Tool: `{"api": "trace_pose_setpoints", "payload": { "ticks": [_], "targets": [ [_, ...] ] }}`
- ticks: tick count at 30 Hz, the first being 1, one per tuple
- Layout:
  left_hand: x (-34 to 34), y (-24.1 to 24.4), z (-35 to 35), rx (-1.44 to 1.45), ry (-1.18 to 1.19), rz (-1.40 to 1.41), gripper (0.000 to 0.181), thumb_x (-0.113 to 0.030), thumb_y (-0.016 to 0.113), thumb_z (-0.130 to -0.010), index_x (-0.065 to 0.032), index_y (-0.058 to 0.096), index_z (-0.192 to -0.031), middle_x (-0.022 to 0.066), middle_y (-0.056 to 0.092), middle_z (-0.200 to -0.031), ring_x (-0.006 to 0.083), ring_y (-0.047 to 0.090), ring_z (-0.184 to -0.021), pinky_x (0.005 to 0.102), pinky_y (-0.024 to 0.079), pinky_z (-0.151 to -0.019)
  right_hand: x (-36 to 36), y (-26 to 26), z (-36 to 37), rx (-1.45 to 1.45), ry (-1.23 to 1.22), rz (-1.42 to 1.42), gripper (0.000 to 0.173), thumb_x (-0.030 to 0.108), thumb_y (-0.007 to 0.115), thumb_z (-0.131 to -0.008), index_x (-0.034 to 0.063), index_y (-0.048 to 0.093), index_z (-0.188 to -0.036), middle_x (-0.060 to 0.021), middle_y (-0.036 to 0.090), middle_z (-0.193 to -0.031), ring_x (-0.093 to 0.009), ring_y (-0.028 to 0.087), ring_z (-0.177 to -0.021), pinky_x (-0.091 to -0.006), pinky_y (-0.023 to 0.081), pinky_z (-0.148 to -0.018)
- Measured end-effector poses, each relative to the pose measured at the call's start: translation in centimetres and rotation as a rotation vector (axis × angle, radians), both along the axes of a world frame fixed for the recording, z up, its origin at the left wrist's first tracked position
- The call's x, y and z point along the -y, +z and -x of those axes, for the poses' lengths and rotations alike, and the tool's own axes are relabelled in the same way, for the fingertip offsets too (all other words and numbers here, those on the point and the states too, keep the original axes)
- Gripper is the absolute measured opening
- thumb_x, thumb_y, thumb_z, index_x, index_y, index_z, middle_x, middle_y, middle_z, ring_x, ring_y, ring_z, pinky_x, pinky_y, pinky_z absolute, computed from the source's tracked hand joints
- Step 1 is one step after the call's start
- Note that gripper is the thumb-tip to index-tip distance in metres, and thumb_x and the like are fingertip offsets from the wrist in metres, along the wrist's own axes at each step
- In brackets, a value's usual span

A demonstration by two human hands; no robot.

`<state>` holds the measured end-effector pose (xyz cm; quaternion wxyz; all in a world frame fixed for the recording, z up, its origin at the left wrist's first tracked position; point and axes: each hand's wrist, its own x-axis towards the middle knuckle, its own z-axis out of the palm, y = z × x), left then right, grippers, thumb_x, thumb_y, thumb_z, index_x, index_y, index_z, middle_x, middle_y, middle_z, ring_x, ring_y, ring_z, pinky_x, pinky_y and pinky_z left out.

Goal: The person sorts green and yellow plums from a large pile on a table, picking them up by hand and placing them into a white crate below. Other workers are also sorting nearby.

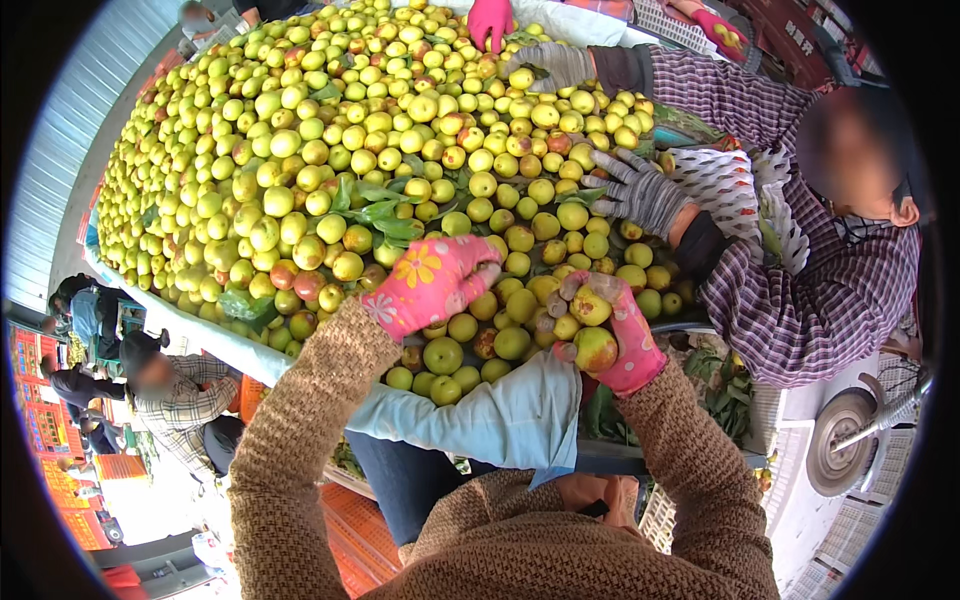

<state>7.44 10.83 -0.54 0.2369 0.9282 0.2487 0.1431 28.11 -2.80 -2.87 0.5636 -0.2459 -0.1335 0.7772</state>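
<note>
A broad heap of green-yellow jujubes (277,199), some blotched reddish brown, lies before me on light-blue cloth (480,409). My left hand (435,281), in a pink flowered glove, reaches over the near part of the heap. Its fingers are bent together, and whether a fruit is under them is hidden. To the right, my right hand (626,337), in a matching glove with worn grey fingertips, is palm up. At least two fruits rest in its grip: a yellow-green jujube (591,306) and, nearer me, a red-blotched jujube (595,349).
Across from me, a co-worker's striped grey gloves (649,191) touch the heap, beside white foam netting (712,187). Another person's pink glove (490,22) reaches in at the far edge. Green leaves (382,210) lie among the fruit. Orange crates (360,529) stand below, a wheel (844,442) at right.
</note>
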Motion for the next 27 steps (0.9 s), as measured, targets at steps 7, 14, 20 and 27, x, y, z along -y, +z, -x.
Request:
{"api": "trace_pose_setpoints", "payload": {
  "ticks": [7, 14, 20, 27],
  "targets": [
    [-10.5, -2.7, -1.7, 0.161, 0.136, -0.093, 0.031, -0.003, 0.06, -0.084, -0.0046, 0.059, -0.114, 0.0167, 0.059, -0.109, 0.0334, 0.058, -0.104, 0.0384, 0.048, -0.088, 0.2, 1.0, -0.1, 0.071, -0.006, 0.059, 0.042, 0.049, 0.053, -0.09, 0.0083, 0.053, -0.1, -0.0063, 0.056, -0.093, -0.02, 0.058, -0.086, -0.0269, 0.047, -0.053],
    [-13.0, -6.6, -8.4, -0.406, 0.352, -0.366, 0.066, -0.054, 0.052, -0.087, -0.0225, 0.036, -0.143, 0.0073, 0.038, -0.146, 0.0388, 0.028, -0.136, 0.0582, 0.02, -0.109, 0.0, 0.5, -0.4, 0.066, 0.024, 0.109, 0.044, 0.05, 0.05, -0.091, 0.0075, 0.052, -0.101, -0.008, 0.058, -0.092, -0.021, 0.061, -0.088, -0.0273, 0.048, -0.055],
    [-11.3, -7.5, -10.6, -0.287, 0.254, -0.43, 0.056, -0.05, 0.054, -0.087, -0.0268, 0.045, -0.137, 0.005, 0.043, -0.14, 0.039, 0.032, -0.132, 0.0629, 0.023, -0.104, 0.0, 0.7, -0.3, 0.09, 0.024, 0.15, 0.046, 0.051, 0.051, -0.09, 0.0063, 0.052, -0.101, -0.0095, 0.059, -0.091, -0.022, 0.063, -0.086, -0.0291, 0.049, -0.055],
    [-6.6, -7.6, -9.7, -0.162, -0.043, -0.504, 0.045, -0.038, 0.055, -0.088, -0.0242, 0.051, -0.13, 0.0065, 0.048, -0.136, 0.0359, 0.043, -0.124, 0.0534, 0.033, -0.102, -0.1, 0.7, -0.2, 0.074, 0.008, 0.098, 0.048, 0.052, 0.054, -0.089, 0.0058, 0.052, -0.103, -0.0099, 0.059, -0.093, -0.022, 0.062, -0.086, -0.0288, 0.049, -0.055]
  ]
}}
